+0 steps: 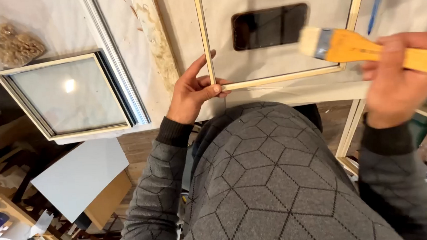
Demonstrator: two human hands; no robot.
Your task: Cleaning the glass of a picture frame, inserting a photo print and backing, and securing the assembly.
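A thin wooden frame [270, 79] lies flat on the white table [182, 18]. Its wood is pale and bare. It is just four skinny strips with an open middle, so the white table shows through. The near strip runs across in front of the person, and the left strip goes up and away. The top of the frame is cut off by the edge of the picture.

The left hand [192, 91] holds the near left corner of the frame. The thumb and fingers are pinched on the wood there.

The right hand [398, 76] is closed around the handle of a paintbrush [357, 47]. The brush is wide and flat, with an orange handle, a shiny metal band and pale bristles. The bristles are over the right side of the frame. The brush and this hand look blurry, so I cannot tell if the bristles touch the wood.

A dark phone [270, 26] lies on the table inside the frame. A square framed glass panel [69, 96] sits at the left of the table. A rough wooden board [158, 39] lies between it and the thin frame. A clear bag of brown bits [15, 45] is at the far left, hard to make out.
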